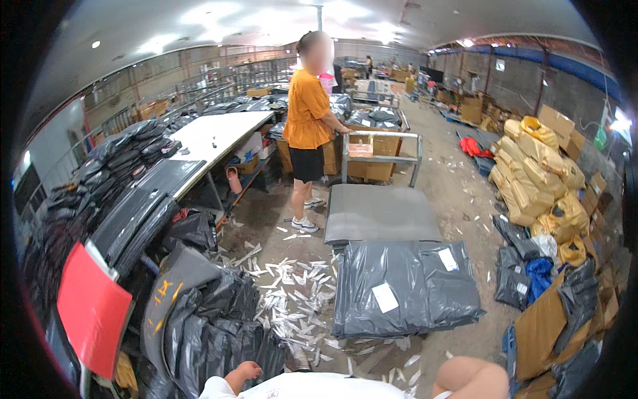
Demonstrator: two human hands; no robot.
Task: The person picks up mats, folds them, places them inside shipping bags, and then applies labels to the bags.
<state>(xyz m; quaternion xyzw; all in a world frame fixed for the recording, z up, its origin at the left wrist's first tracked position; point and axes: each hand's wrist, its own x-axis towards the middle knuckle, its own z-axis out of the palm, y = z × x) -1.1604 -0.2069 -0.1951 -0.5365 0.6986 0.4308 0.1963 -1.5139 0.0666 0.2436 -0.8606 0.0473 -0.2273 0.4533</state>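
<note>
My left hand (pixel 248 371) shows small at the lower edge, beside a heap of black plastic-wrapped packages (pixel 216 346). Its fingers look curled in, and whatever they hold, if anything, is hidden. Of my right side only a bent bare arm (pixel 470 378) is in the picture; the hand itself is out of view. Ahead of me lies a stack of dark plastic mailing bags (pixel 412 292) with white labels on top. Just beyond it sits a flat grey sheet or board (pixel 380 211) on a cart with a metal handle (pixel 382 158).
A person in an orange top (pixel 308 110) stands ahead, one hand on the cart handle. White paper strips (pixel 299 286) litter the floor. To the left are a long white-topped table (pixel 229 136), black packages and a red panel (pixel 93 309). Yellow-tan sacks (pixel 531 173) and cardboard (pixel 541 329) line the right.
</note>
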